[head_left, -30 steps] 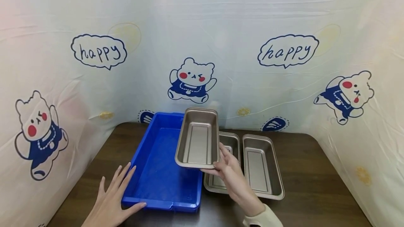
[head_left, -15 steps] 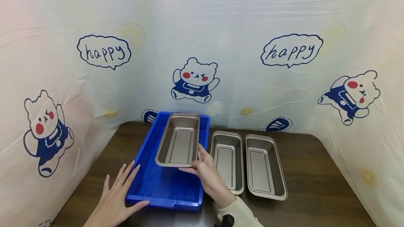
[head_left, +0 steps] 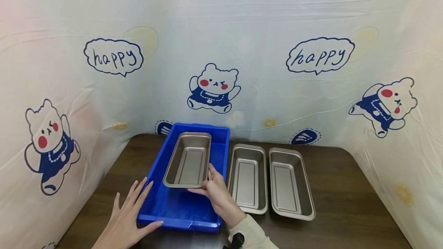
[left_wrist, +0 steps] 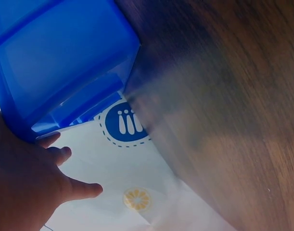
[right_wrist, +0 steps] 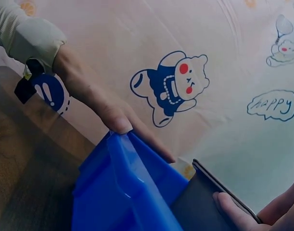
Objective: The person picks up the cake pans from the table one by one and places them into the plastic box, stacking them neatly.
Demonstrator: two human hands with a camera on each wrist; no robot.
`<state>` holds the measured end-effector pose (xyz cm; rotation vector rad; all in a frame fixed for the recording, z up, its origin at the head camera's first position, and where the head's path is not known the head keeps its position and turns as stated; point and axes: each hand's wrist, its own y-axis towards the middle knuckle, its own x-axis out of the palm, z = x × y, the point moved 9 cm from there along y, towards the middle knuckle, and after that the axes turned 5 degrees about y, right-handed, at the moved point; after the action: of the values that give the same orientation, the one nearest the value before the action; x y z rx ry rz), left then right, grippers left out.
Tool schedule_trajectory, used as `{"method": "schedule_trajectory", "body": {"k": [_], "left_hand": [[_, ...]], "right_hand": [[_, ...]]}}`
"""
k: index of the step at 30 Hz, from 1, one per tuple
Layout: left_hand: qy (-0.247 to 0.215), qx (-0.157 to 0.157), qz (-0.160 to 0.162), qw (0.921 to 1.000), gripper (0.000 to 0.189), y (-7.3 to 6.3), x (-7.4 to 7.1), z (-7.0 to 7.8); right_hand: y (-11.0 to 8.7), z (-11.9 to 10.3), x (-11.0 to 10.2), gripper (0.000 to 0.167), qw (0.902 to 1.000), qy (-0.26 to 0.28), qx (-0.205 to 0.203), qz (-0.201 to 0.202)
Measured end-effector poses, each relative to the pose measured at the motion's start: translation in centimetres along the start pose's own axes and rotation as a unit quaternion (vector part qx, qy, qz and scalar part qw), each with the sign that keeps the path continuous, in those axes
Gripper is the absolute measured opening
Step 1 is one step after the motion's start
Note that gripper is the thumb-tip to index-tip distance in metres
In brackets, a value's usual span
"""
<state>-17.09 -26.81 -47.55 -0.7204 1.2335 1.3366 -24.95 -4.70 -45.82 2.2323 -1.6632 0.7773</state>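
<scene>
A bronze-coloured metal loaf pan (head_left: 191,160) is within the outline of the blue plastic tray (head_left: 180,214); whether it touches the tray's floor I cannot tell. My right hand (head_left: 221,200) pinches its near right corner, thumb on the rim and fingers below. In the right wrist view, the thumb (right_wrist: 233,211) lies against the pan's wall (right_wrist: 199,204). With fingers spread, my left hand (head_left: 124,218) rests on the tray's near left corner. The left wrist view has that hand (left_wrist: 26,178) beside the tray's wall (left_wrist: 70,62).
Two matching loaf pans, one nearer (head_left: 247,178) and one farther right (head_left: 291,183), stand side by side to the right of the tray on the dark wooden table (head_left: 346,199). A printed cloth (head_left: 259,95) hangs close behind the table and at both sides.
My right hand has carried the loaf pan leftward from over the tray's right rim, then lower over its middle. The left hand keeps its place at the tray's corner.
</scene>
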Motion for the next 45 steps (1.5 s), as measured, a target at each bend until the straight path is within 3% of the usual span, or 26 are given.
{"method": "schedule_trajectory", "body": {"k": [22, 38, 45], "left_hand": [[-0.007, 0.021, 0.029, 0.9993, 0.113, -0.1, -0.3, 0.3], [-0.009, 0.012, 0.02, 0.9997, 0.112, 0.0, -0.1, 0.2], [-0.01, 0.0, 0.007, 0.9999, 0.111, 0.1, 0.0, 0.0]], "right_hand": [[0.6, 2.7, -0.4, 0.091, 0.9995, -0.007, 0.029, 0.01], [0.1, 3.4, -0.2, 0.089, 0.9972, -0.027, 0.066, 0.021], [-0.7, 3.0, 0.3, 0.093, 0.9956, -0.047, 0.081, -0.004]]}}
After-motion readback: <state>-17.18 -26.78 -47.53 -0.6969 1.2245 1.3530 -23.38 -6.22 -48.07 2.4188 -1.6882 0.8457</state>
